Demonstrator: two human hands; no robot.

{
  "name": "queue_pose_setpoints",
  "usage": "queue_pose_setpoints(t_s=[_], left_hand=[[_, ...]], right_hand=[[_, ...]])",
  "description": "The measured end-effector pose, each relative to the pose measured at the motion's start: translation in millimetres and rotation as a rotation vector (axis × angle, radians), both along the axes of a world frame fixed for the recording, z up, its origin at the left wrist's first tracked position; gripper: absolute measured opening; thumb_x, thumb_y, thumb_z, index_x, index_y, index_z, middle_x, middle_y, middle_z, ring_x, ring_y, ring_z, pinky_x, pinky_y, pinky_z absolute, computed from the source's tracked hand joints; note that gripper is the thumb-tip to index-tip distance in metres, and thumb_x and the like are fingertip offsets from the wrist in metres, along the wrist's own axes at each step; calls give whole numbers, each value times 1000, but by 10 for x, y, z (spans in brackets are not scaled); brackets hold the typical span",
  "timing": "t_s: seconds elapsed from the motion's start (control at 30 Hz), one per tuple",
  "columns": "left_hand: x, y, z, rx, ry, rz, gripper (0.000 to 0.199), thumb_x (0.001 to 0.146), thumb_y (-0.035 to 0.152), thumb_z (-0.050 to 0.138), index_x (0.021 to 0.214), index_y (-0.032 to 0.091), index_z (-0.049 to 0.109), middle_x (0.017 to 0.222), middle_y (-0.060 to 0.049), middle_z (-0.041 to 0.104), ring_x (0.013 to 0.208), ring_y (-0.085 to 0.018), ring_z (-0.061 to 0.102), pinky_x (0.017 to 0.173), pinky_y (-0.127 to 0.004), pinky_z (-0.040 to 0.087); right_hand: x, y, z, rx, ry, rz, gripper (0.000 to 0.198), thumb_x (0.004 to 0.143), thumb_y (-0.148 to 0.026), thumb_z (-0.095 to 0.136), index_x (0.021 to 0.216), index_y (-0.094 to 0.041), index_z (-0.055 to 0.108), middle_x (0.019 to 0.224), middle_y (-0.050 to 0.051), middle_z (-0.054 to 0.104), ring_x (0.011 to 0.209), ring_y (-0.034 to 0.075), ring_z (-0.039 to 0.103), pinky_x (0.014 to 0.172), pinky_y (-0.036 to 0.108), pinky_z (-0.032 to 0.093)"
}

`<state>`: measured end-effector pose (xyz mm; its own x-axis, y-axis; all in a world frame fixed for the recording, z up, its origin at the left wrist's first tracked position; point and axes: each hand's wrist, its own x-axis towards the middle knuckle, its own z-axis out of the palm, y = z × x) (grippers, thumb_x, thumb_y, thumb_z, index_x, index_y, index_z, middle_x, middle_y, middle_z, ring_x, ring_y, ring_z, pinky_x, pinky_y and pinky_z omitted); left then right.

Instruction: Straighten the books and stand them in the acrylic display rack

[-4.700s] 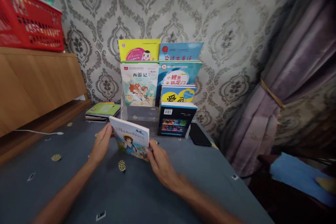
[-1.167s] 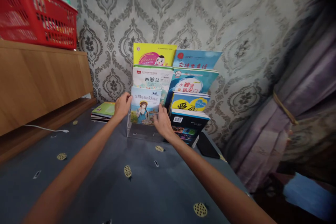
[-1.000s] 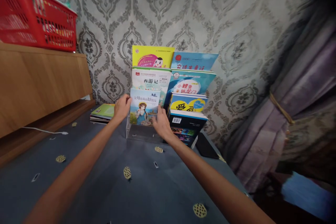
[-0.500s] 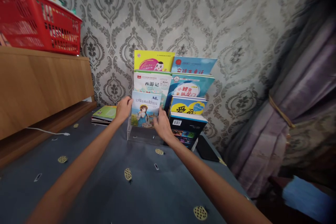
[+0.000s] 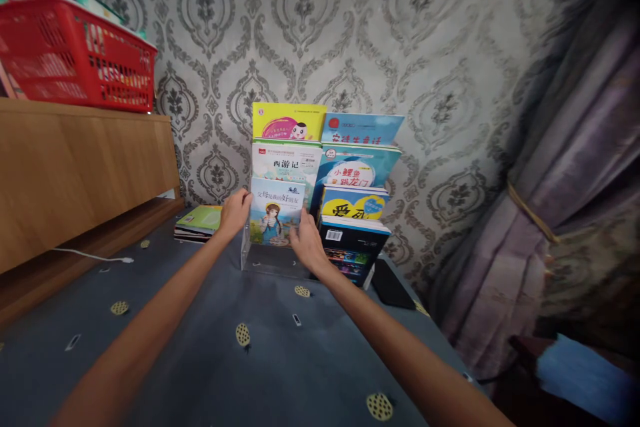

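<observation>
Girl-cover storybook [image 5: 275,210] sits between both hands, long axis upright, in left column of clear acrylic book rack [image 5: 245,259], before white "西游记" book [image 5: 267,159]. Left hand [image 5: 235,213] pinches upper left edge; right hand [image 5: 309,240] grips right edge, lower. Neither grip nearer; base seating unclear.

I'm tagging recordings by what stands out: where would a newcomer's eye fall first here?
Probably on the red basket, bright atop the wooden cabinet at upper left. Next, the yellow book, standing at the back left of the clear stand, before the patterned wall. Then the small book at the front left, its edges between left hand and right hand.
</observation>
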<state>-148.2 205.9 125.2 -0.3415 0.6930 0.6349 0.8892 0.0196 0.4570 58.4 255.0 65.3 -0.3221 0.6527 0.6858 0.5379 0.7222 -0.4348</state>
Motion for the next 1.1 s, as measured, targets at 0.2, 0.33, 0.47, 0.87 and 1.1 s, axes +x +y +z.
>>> queue_pose_setpoints(t_s=[0.2,0.33,0.47,0.87,1.1], left_hand=[[18,-10,-17,3,1,2,24,96,32,44,84,21,62,84,-6,71,82,-23,63,74,-31,41],[29,-19,-42,10,-2,3,21,95,32,46,87,22,62,88,-6,71,86,-23,64,76,-30,42],[26,-25,-63,20,-9,0,19,95,33,46,91,22,61,94,-7,72,88,-23,65,78,-31,44],[38,-65,-87,38,-5,-17,24,97,35,42,93,21,60,98,-9,71,91,-24,64,83,-33,46],[42,-104,-118,48,-9,-29,27,99,36,40,95,18,60,99,-11,70,91,-24,64,83,-34,46]], right_hand=[[24,6,-106,-23,-32,17,62,87,-22,46,148,-10,37,119,19,62,113,32,59,101,50,49],[25,-7,-185,-14,-32,26,65,85,-19,47,149,-10,37,123,19,62,117,33,58,104,51,48],[20,-29,-228,-8,-21,19,66,87,-20,46,151,-6,35,130,22,59,124,34,55,108,53,45],[49,-71,-259,-7,31,62,66,91,-21,45,154,-9,32,135,22,57,128,34,53,111,55,43],[49,-165,-215,-55,12,49,65,91,-22,43,150,2,33,139,29,52,133,35,50,114,54,40]])
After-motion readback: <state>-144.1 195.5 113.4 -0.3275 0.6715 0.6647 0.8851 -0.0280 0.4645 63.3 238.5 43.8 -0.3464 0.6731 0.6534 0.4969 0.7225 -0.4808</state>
